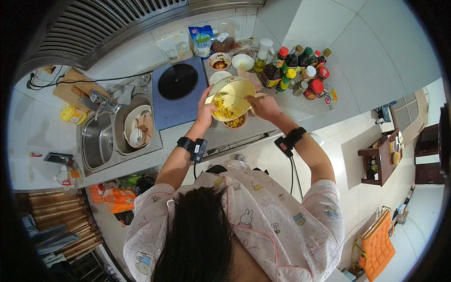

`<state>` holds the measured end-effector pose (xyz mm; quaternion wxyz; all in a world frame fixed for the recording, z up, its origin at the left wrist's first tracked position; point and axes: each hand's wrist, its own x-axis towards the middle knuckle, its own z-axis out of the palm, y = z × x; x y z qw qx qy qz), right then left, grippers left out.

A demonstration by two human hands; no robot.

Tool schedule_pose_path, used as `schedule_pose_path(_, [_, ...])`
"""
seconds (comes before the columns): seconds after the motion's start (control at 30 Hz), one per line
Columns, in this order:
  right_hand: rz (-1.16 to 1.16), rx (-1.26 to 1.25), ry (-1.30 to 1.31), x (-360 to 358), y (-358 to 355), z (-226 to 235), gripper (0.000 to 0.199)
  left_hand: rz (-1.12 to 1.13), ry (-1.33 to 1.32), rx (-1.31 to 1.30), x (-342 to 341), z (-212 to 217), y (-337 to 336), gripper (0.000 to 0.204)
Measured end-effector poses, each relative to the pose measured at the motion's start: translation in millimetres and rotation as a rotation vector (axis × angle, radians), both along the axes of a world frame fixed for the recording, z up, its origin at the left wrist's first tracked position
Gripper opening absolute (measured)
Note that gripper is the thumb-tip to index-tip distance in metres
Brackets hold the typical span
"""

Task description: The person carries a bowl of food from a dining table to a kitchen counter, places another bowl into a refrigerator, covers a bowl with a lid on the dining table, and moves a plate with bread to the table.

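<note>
A pale yellow bowl (pixel 244 88) is tilted above the counter, its inside toward me. Yellow and green chopped food (pixel 223 109) lies along its lower side. My left hand (pixel 206 112) is closed on the bowl's left rim. At the right rim, my right hand (pixel 264 106) is closed around a thin utensil (pixel 236 96) that reaches into the bowl; its exact kind is unclear. Below the tilted bowl stands a smaller bowl (pixel 244 123), partly hidden, with similar yellow food in it.
Left of the bowls lies a blue cooktop (pixel 164 108) with a round black plate, then a double sink (pixel 99 141) holding dishes. Several sauce bottles and jars (pixel 286 70) crowd the right. Small bowls (pixel 219 61) and food bags (pixel 202 41) stand along the wall.
</note>
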<state>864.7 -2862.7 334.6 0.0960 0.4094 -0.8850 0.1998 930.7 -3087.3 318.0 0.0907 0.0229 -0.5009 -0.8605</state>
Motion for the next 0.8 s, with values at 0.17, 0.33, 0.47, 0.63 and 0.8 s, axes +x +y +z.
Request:
schedule_pose_path(0.17, [0.052, 0.112, -0.041, 23, -12, 4, 0.018, 0.007, -0.017, -0.03, 7, 3, -2, 0.074])
schedule_pose_path(0.33, [0.18, 0.053, 0.051, 20, 13, -14, 0.016, -0.015, 0.009, 0.01, 3, -2, -3, 0.074])
schedule_pose_path(0.47, [0.204, 0.031, 0.096, 24, 20, 8, 0.019, -0.01, -0.007, 0.01, 6, -4, -8, 0.073])
schedule_pose_path(0.63, [0.006, 0.093, 0.055, 18, 3, 24, 0.02, -0.007, -0.003, 0.017, 5, -8, -8, 0.073])
schedule_pose_path(0.8, [0.018, 0.173, 0.141, 16, 7, -8, 0.019, 0.012, -0.013, -0.044, 9, -7, -5, 0.072])
